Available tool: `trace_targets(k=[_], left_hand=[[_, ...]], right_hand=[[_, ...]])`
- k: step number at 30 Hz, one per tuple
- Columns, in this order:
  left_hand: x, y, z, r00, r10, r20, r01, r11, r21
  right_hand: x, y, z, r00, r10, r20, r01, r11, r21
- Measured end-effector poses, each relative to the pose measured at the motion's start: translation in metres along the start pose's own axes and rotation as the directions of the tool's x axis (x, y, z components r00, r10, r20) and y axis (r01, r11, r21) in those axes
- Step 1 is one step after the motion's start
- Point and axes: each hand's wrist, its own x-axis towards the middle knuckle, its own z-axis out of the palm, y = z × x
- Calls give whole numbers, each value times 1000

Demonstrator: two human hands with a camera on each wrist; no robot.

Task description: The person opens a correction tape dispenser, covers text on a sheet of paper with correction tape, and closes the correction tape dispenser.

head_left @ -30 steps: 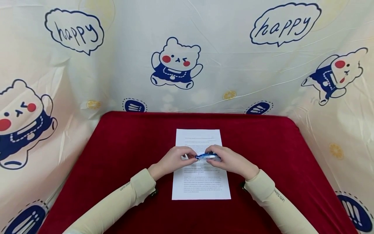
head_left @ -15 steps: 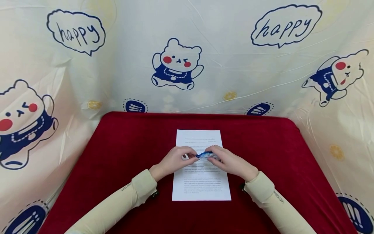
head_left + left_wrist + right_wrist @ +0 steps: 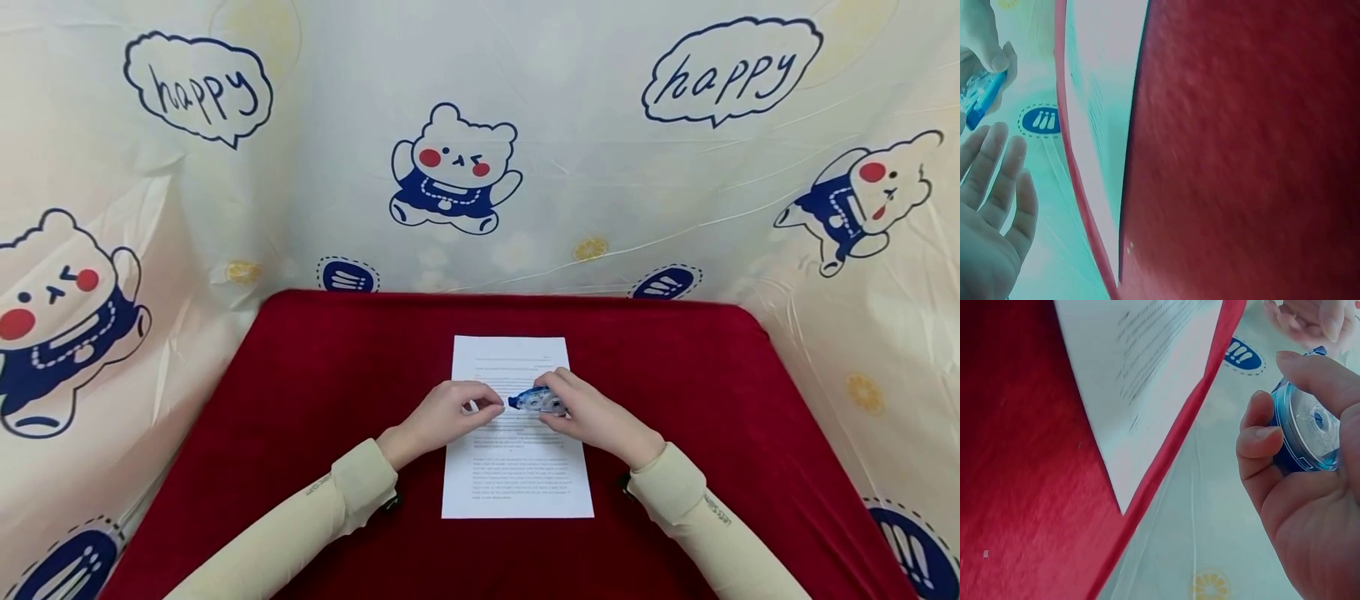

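My right hand (image 3: 600,418) grips a blue and clear correction tape (image 3: 537,400) above the printed sheet (image 3: 510,492). In the right wrist view, thumb and curled fingers hold the round clear body of the correction tape (image 3: 1310,425), its tip pointing away toward the left hand (image 3: 1310,322). My left hand (image 3: 442,415) hovers just left of the tip, a small gap between them. Thumb and forefinger bend toward each other with nothing visible between them. The left wrist view shows the other fingers of the left hand (image 3: 994,212) loosely spread.
A dark red cloth (image 3: 345,358) covers the table beneath the sheet. Pale curtains (image 3: 577,167) with cartoon bears stand behind and at both sides. A tiny pale speck (image 3: 986,554) lies on the cloth.
The left fingers have come off the tip of the correction tape and drawn slightly left. The right hand has turned the correction tape so that more of its clear side shows.
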Motion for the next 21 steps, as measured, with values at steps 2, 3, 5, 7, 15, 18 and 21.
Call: trace_targets(k=[2,3,5,7,15,18,21], left_hand=[[-3,-2,-3,1000,-4,-7,4,999,32],[-5,-2,-4,1000,-4,-12,5,998,57],[-9,-4,-7,1000,1,-27,3,992,127],[-13,-5,-9,999,10,-45,0,978,209],[-32,-6,-13,985,37,-170,63,833,550],[-40,-6,-14,978,1,-207,129,779,614],[-49,-6,-16,969,-52,-241,202,730,652]], right_hand=[[-2,2,-2,1000,29,-3,-29,999,13],[-3,4,-4,999,42,-5,-42,999,19],[-5,7,-6,998,64,-10,-64,997,31],[-7,11,-9,997,69,-24,-69,997,30],[-19,34,-22,989,90,-117,-99,993,-70],[-23,45,-28,985,115,-131,-131,984,-122],[-28,57,-35,980,152,-130,-171,974,-151]])
